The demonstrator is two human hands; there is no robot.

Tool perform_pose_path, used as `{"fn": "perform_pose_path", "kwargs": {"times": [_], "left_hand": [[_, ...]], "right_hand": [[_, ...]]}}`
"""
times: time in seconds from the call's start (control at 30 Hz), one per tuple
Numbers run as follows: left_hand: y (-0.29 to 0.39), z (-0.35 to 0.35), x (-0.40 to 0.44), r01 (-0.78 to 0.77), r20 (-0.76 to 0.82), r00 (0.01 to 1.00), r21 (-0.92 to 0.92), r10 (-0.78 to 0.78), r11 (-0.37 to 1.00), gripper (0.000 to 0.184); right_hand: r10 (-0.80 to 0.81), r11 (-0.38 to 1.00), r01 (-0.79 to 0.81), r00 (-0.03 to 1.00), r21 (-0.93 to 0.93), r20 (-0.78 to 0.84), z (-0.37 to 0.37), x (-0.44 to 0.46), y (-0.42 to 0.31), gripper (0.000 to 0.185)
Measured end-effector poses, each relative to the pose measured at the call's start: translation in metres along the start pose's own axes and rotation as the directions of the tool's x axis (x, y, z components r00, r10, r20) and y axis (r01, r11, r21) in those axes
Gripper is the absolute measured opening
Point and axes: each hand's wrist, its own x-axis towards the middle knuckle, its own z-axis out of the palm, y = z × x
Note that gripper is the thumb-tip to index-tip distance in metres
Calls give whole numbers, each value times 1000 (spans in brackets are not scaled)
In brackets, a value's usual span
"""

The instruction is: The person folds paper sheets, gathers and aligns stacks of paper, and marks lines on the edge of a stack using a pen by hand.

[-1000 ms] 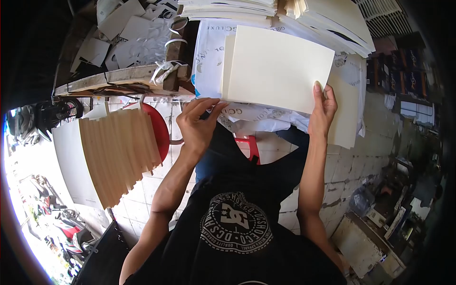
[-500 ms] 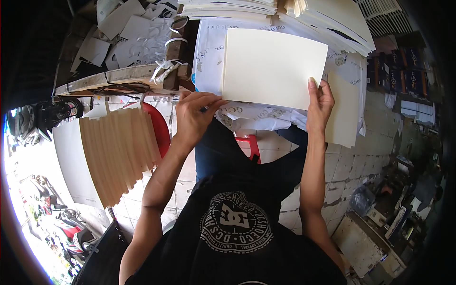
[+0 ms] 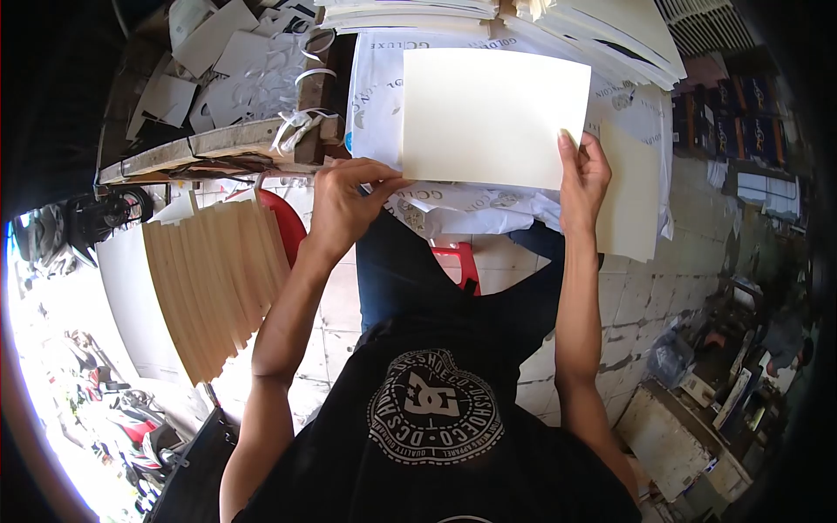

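A cream sheet lies over the printed white wrapping on the table. My right hand grips its lower right corner, with the thumb on top and the fingers behind. At the lower left corner, the thumb and fingertips of my left hand are pinched together on the edge. Whether more sheets lie directly under the top one cannot be made out. Another cream sheet lies to the right, partly behind my right hand.
Stacks of cream sheets stand at the table's back. A fanned stack of brown-edged boards rests on a red stool at the left. Above it, a wooden bin holds paper scraps. Part of a red seat shows between the legs.
The cream sheet has shifted left and straightened, and the sheet edges once showing at its left now line up beneath it. Both hands have moved slightly left and up with it.
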Motion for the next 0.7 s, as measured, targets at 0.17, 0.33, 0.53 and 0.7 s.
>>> {"fn": "perform_pose_path", "kwargs": {"times": [0.17,0.33,0.53,0.7], "left_hand": [[9,-3,0,191,65,981,-114,-185,975,15],[14,-3,6,468,163,878,-102,-449,878,26],[0,1,5,681,323,729,-241,-604,692,40],[7,1,7,674,339,737,-301,-585,675,42]], "right_hand": [[-18,1000,18,1000,-8,-15,3,-1,0,18],[-14,1000,14,1000,-20,-16,0,-1,3,18],[-61,990,55,997,-131,-45,-7,4,9,17],[-333,873,300,943,-385,-21,-17,13,19,23]]}}
